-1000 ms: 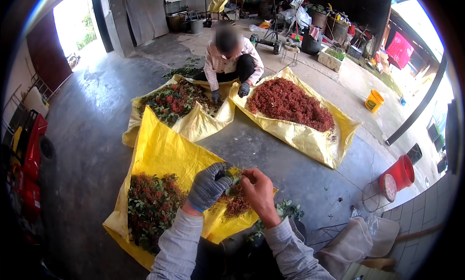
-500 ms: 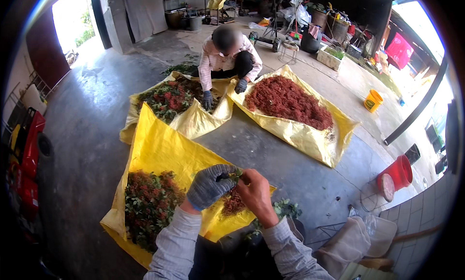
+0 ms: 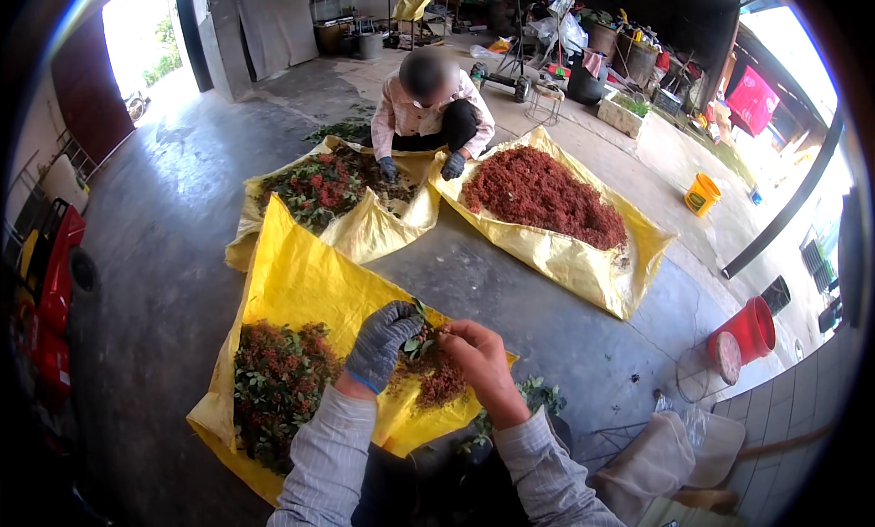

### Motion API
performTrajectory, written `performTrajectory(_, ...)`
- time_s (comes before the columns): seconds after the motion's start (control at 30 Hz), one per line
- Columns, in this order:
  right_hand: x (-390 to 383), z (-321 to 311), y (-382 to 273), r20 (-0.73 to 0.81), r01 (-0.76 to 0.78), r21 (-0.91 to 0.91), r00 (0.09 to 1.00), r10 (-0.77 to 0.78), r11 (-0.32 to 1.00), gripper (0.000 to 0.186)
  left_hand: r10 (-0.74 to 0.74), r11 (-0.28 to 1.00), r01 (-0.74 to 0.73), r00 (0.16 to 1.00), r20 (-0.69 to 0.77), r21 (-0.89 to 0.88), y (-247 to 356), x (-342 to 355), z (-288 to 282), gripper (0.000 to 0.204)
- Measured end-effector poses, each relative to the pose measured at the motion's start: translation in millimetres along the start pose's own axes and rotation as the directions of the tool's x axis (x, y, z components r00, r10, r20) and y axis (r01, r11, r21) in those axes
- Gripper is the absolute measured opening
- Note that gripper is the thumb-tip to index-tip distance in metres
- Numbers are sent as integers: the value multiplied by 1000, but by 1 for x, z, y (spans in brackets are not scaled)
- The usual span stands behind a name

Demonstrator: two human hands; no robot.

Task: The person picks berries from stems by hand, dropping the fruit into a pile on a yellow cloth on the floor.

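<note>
Gloved in grey, my left hand (image 3: 385,340) pinches a green leafy sprig (image 3: 419,342) above the yellow sheet (image 3: 301,276). My bare right hand (image 3: 479,363) meets it from the right, thumb and fingers closed on the sprig's reddish side; the exact bit between them is small. Under my hands lies a small pile of red berry clusters (image 3: 439,385). To their left, a larger heap of leafy berry branches (image 3: 278,381) rests on the same sheet.
Across from me a person (image 3: 428,108) in dark gloves crouches between a sheet of leafy branches (image 3: 319,188) and a sheet heaped with red berries (image 3: 542,194). Green leaves (image 3: 540,395) lie by my right forearm. A red bucket (image 3: 752,327) and yellow bucket (image 3: 702,194) stand at right.
My left hand has shifted slightly up and tilted, showing more of the sprig's leaves. My right fingers have moved a little lower. The other person's hand on the left has lifted slightly.
</note>
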State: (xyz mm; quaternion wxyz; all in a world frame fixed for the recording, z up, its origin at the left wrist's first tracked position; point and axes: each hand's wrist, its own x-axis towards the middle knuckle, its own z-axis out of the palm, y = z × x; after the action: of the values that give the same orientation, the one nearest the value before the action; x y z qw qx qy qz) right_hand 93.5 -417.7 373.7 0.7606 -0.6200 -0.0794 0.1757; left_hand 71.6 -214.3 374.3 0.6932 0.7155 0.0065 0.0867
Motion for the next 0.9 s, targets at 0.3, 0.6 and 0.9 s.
performTrajectory(0.3,-2,-7,-12,45,-141,440,990,134,887,12,-264,598,120,963,-53,-792,-22,7,-32,21)
performTrajectory(0.6,1,-20,-9,101,-217,653,974,200,726,14,-251,942,262,965,78,-212,12,0,-15,17)
performTrajectory(0.9,2,-18,-11,56,-172,615,983,175,770,17,-280,871,321,947,161,-373,11,-5,-4,18)
